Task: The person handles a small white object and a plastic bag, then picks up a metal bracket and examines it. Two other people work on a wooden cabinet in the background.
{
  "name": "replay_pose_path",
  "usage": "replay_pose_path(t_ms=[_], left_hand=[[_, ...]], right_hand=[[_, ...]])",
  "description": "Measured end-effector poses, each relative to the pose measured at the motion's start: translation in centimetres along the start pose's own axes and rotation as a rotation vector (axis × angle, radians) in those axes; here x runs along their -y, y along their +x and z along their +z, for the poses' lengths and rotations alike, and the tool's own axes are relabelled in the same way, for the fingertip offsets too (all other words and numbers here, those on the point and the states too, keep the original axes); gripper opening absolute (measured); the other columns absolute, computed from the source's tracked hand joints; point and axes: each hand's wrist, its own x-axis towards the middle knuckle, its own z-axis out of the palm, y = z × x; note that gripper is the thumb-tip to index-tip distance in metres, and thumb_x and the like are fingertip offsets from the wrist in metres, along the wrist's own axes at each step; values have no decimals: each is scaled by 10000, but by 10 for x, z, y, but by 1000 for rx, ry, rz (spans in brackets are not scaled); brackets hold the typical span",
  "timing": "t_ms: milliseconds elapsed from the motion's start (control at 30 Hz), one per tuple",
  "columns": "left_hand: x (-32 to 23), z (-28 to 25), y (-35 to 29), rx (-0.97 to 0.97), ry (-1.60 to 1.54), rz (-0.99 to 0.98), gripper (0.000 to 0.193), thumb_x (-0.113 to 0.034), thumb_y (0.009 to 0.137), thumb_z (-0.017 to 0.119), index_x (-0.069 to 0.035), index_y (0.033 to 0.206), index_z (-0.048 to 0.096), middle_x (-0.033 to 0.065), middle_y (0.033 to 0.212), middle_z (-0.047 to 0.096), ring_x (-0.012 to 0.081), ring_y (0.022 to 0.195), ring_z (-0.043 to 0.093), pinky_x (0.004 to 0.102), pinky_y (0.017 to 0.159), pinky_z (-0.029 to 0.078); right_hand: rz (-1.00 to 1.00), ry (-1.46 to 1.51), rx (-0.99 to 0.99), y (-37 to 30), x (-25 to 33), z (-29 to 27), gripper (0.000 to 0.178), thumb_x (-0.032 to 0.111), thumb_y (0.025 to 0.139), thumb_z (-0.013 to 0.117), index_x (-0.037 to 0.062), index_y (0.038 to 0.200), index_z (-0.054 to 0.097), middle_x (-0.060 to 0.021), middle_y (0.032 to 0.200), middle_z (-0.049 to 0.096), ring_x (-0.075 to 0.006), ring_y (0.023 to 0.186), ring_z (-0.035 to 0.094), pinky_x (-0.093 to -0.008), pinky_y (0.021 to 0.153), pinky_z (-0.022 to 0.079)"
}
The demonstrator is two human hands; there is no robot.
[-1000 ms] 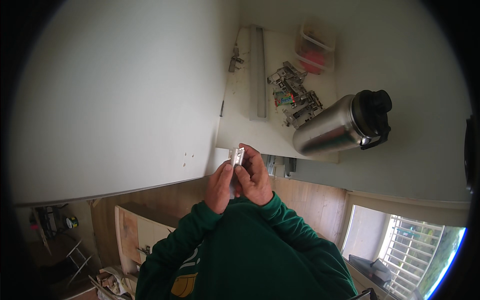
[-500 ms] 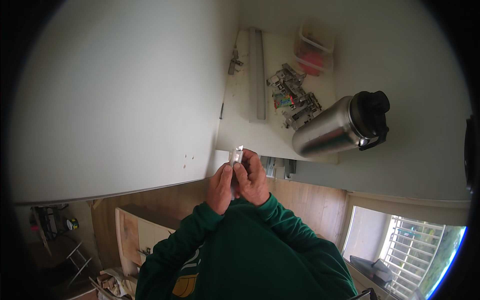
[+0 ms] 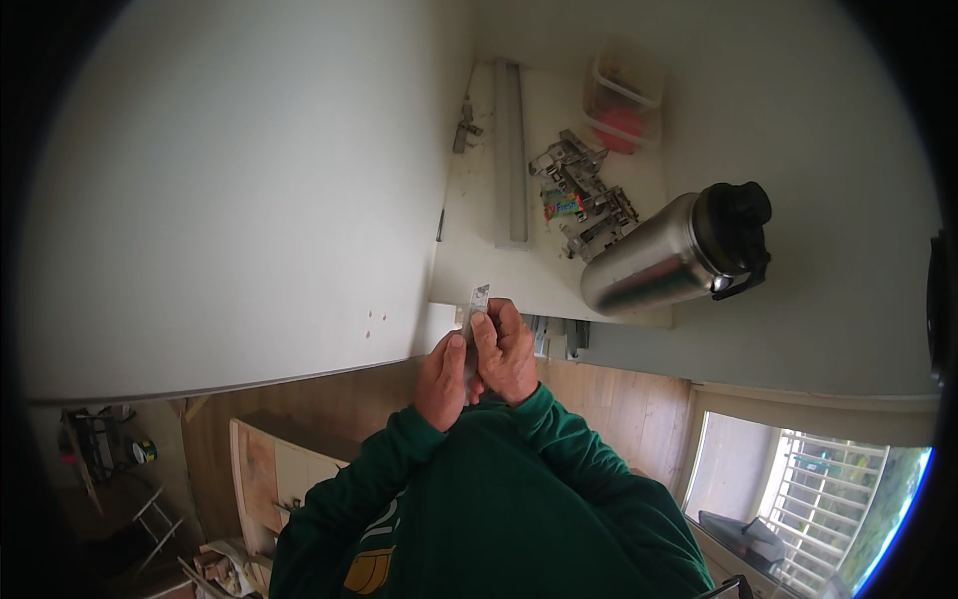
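In front of my chest, both hands grip a narrow silvery metal strip (image 3: pixel 480 297). Its upper end sticks out above my fingers, and the lower part is mostly hidden behind them. My left hand (image 3: pixel 437 384) is closed on its left side, thumb laid along it. From the right, my right hand (image 3: pixel 510 356) closes round the strip with the thumb pressed on its face. Beyond my hands, a white shelf (image 3: pixel 479 270) bears a pile of metal cabinet hinges (image 3: pixel 582 178) and a small colourful packet (image 3: pixel 562 206).
A steel bottle (image 3: pixel 649 260) with a black lid stands right of the hinges. Behind are a long grey metal channel (image 3: pixel 511 155) and a clear plastic box (image 3: pixel 627 85) with something red. A large white panel (image 3: pixel 239 200) rises at left; metal rails (image 3: pixel 576 337) sit under the shelf edge.
The strip has turned a little between my fingers, and its face now shows more. My right thumb has slid up toward its upper end. My left hand has hardly moved.
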Motion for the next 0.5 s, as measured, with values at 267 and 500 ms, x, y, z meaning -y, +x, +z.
replay_pose_path(t_ms=[267,500], left_hand=[[-6,0,-3,26,21,46,453,-437,993,319,-28,1026,511,36,717,508,87,549,482,222,470,409],[-5,-2,-6,34,34,17,472,-430,992,317,-21,1106,523,26,749,512,72,565,477,213,482,406]], right_hand=[[173,361,162,-2,10,-9,195,178,967,474,3,1048,503,-5,757,534,-78,625,503,-249,566,447],[-79,504,70,19,5,-16,168,140,966,489,15,1076,509,-11,887,552,-87,794,510,-234,735,444]])
